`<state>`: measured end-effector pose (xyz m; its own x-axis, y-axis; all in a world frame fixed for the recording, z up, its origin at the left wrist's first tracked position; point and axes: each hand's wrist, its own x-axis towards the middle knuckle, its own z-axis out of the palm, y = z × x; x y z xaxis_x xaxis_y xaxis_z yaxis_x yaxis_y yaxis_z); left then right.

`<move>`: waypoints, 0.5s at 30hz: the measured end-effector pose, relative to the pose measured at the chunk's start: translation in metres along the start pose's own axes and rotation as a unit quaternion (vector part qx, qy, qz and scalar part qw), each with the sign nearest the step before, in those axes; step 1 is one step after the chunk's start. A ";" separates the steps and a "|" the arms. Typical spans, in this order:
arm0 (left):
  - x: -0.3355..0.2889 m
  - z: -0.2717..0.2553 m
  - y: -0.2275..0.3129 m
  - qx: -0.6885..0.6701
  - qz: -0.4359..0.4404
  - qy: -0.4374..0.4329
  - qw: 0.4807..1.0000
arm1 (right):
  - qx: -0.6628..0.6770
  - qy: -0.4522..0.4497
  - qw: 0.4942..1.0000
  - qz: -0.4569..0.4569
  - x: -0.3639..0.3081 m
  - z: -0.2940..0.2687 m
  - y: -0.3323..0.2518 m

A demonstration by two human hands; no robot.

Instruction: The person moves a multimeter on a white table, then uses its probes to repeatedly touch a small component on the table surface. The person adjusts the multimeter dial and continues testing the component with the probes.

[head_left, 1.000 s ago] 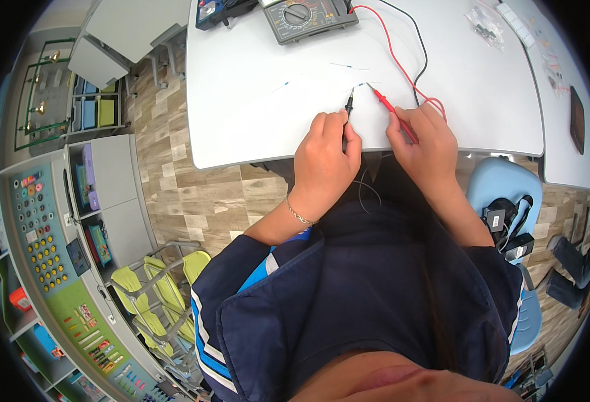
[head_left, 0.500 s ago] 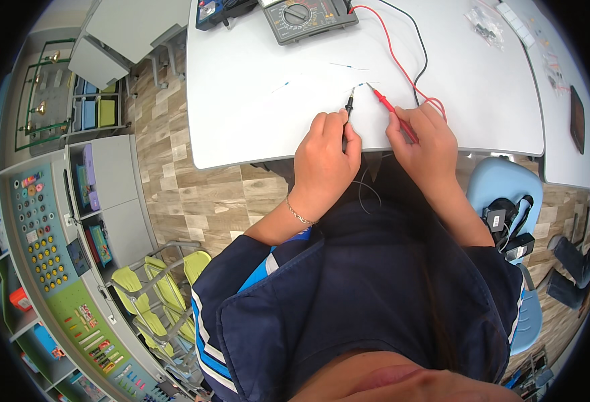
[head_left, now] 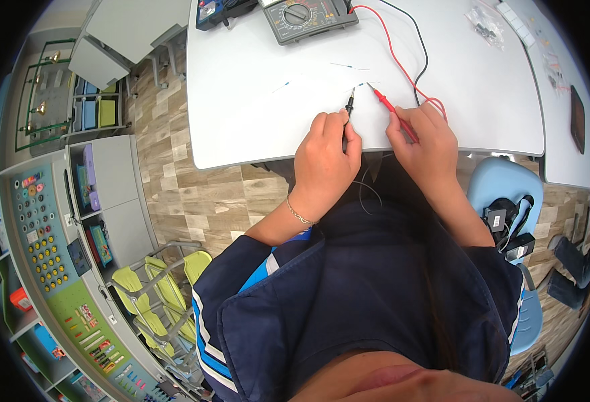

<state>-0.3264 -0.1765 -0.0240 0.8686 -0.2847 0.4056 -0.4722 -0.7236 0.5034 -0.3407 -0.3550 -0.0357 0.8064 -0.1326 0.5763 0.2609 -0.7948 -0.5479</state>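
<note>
Three tiny blue resistors (head_left: 286, 84) with thin wire leads lie on the near side of the boxy dark-gray dial multimeter (head_left: 296, 15), one out from its left half, two out from its right corner. Left hand (head_left: 327, 157), also on the meter's near side, is pinching a slim black metal-tipped probe (head_left: 349, 105), then a slim red probe (head_left: 384, 102) past that right corner is gripped by the right hand (head_left: 426, 141). Both tips point at the rightmost resistor (head_left: 360, 84), can't tell if they're touching.

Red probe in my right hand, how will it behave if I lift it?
The red probe looks stiff, given its straight body, and probably light, being slim. Its red cable, curving loosely across the table, will likely flop and trail.
</note>
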 end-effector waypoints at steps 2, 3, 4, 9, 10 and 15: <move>0.000 0.000 0.001 0.001 -0.002 -0.002 1.000 | -0.001 0.001 1.000 -0.002 0.000 0.000 0.000; 0.000 0.000 0.000 0.000 -0.002 0.000 1.000 | -0.001 0.000 1.000 -0.001 0.000 0.000 0.000; 0.000 0.000 0.000 0.000 -0.002 0.002 1.000 | -0.002 0.000 1.000 -0.001 0.000 0.000 0.000; 0.000 0.000 0.000 0.000 -0.001 0.002 1.000 | 0.000 0.002 1.000 -0.001 0.000 0.000 0.000; 0.000 0.000 0.000 0.000 -0.002 0.002 1.000 | 0.001 0.003 1.000 -0.001 0.000 0.000 0.000; 0.000 0.000 0.000 -0.001 -0.002 0.002 1.000 | 0.004 0.007 1.000 -0.002 0.000 0.001 0.000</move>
<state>-0.3264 -0.1764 -0.0241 0.8697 -0.2796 0.4067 -0.4692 -0.7239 0.5058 -0.3397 -0.3546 -0.0363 0.7979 -0.1387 0.5867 0.2675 -0.7908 -0.5506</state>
